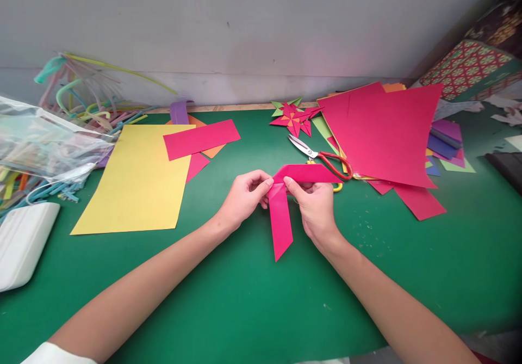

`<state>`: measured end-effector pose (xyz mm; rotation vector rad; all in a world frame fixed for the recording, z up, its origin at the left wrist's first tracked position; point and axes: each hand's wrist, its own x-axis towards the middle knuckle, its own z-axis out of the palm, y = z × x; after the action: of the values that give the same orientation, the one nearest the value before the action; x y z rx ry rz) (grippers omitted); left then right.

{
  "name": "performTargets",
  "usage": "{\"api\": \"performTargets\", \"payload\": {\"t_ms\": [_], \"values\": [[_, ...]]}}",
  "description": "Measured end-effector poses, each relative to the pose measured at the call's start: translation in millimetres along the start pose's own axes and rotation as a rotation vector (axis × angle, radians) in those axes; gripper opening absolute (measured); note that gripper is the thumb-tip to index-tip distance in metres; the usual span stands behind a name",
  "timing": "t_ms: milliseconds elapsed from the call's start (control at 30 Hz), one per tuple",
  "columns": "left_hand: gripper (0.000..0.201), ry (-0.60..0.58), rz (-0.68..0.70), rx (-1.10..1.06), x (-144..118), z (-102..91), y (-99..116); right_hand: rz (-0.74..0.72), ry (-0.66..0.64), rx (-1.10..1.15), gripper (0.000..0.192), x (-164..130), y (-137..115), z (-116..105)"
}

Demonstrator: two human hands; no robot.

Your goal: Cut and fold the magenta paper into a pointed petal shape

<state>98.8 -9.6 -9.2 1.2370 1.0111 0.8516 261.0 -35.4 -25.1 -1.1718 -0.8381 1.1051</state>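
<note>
Between my two hands is a folded red paper strip (280, 222), bent at a corner so one arm points right and the other hangs down toward me. My left hand (247, 195) pinches the paper at the folded corner. My right hand (316, 206) grips it just right of that corner, thumb on top and fingers underneath. Right behind the paper lie scissors (335, 162) with red handles, their blades pointing to the back left. Beyond them rest folded paper stars (291, 118) in red, orange and green. Some of the fingers are hidden behind the strip.
A yellow sheet (138, 184) and a red paper rectangle (202, 139) lie at left. Large red sheets (383, 130) are stacked at right. Colourful straws (93, 103), a clear plastic bag (44, 135) and a white box (28, 244) occupy the far left of the green table (253, 309).
</note>
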Motion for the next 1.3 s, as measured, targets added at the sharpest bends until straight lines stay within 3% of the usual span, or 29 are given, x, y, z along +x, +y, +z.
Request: {"api": "performTargets", "payload": {"t_ms": [167, 400, 633, 900, 1300], "values": [[0.029, 0.021, 0.032, 0.069, -3, 0.4, 2, 0.032, 0.005, 0.049, 0.028, -2, 0, 2], [0.025, 0.029, 0.088, 0.149, -7, 0.5, 5, 0.221, -0.179, 0.179, 0.032, -7, 0, 3], [0.026, 0.02, 0.084, 0.157, -9, 1.8, 1, 0.227, -0.133, 0.122, 0.03, -7, -1, 2], [0.023, -0.017, -0.077, -0.132, 1, -5.8, 2, 0.195, -0.088, 0.102, 0.028, -5, 0, 1], [0.023, -0.091, 0.043, 0.158, -3, -6.3, 4, 0.197, -0.053, 0.105, 0.03, -5, 1, 0]]}}
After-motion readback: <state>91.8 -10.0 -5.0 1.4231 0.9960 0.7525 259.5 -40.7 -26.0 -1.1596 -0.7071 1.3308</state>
